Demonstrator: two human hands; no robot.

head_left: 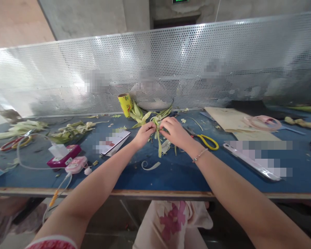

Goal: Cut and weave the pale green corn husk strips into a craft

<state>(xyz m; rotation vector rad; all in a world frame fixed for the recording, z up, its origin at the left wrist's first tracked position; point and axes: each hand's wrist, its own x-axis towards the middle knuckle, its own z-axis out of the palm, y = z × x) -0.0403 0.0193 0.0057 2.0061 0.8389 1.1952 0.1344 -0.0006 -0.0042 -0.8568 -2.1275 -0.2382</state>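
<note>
At the middle of the blue table, my left hand [145, 134] pinches green-white strips of corn husk [159, 147]. My right hand [173, 128], a thin bracelet on its wrist, has its fingers closed on the same husk from the other side. Some strips hang down between the hands, while others spread out behind them; the fingers hide where they come together. A pair of scissors [209, 142] with yellow handles lies just right of my right hand. Nearer the table's front edge is a curled pale strip [152, 166].
Left of my hands lie a phone [115, 142], a purple charger box [64, 157], a pink case [76, 165], husk piles [74, 132] and red-handled scissors [9, 144]. A yellow tube [125, 105] stands behind. On the right are brown paper [223, 119] and another phone [251, 162]. A perforated metal screen [171, 62] closes the back.
</note>
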